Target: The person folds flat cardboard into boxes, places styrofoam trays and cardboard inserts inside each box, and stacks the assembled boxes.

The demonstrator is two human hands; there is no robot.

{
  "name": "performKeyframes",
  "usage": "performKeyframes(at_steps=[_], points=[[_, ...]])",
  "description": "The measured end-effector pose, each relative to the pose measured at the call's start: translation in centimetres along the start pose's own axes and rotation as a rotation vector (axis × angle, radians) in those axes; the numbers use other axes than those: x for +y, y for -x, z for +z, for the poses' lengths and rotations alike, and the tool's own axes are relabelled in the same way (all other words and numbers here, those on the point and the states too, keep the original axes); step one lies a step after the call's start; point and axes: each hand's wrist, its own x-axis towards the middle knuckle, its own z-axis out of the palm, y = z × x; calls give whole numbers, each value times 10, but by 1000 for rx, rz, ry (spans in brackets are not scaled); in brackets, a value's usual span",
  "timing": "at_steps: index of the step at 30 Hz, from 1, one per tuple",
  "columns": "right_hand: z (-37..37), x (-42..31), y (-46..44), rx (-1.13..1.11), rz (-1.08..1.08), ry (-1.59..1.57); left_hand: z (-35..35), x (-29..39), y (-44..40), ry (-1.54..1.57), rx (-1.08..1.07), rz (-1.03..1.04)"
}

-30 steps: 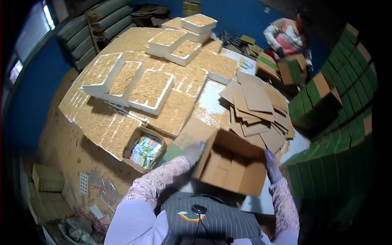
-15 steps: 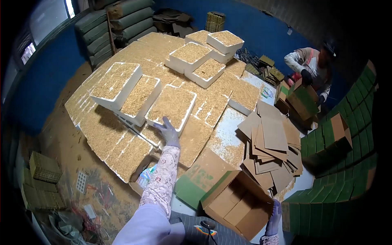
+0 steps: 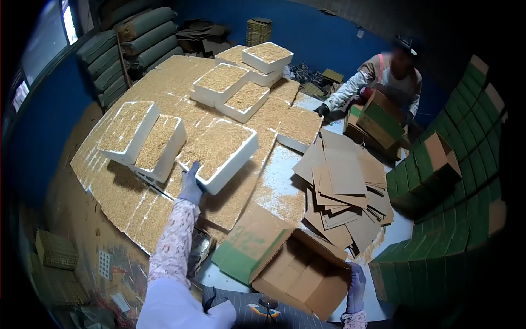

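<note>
White foam forms the tray (image 3: 236, 164) that our left hand (image 3: 191, 185) grips at its near edge, fingers closed over the rim. Tan grains fill the tray, which tilts with its right side raised, a shadow beneath it. Our right hand (image 3: 356, 288) lies along the right side of an open cardboard box (image 3: 329, 293), fingers at the rim; whether it grips or only steadies, we cannot tell. That box sits tilted on the near side of the tabletop (image 3: 282, 172), its brown inside facing up and a green-and-brown flap (image 3: 255, 238) spread to the left.

Just left of our tray stand two more foam trays (image 3: 141, 137), also filled, and farther back we see a stepped group of filled trays (image 3: 238, 113). Flat cardboard pieces (image 3: 345, 172) lie in a loose pile beyond the box, and green cartons (image 3: 435, 263) stand stacked on our right. Across from us a co-worker (image 3: 378, 82) leans in, one dark-gloved hand (image 3: 323, 111) at the corner of the grain-covered layer (image 3: 298, 125).
</note>
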Motion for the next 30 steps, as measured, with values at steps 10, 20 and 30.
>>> performKeyframes(at_steps=[10, 20, 30], points=[[7, 21, -125, -88, 336, -729, 117, -28, 255, -580, -882, -149], [-2, 15, -89, -602, -8, 83, 48, -6, 306, -688, -926, -322], [-10, -4, -230, -205, 2, 122, 26, -80, 294, -1604, -851, 140]])
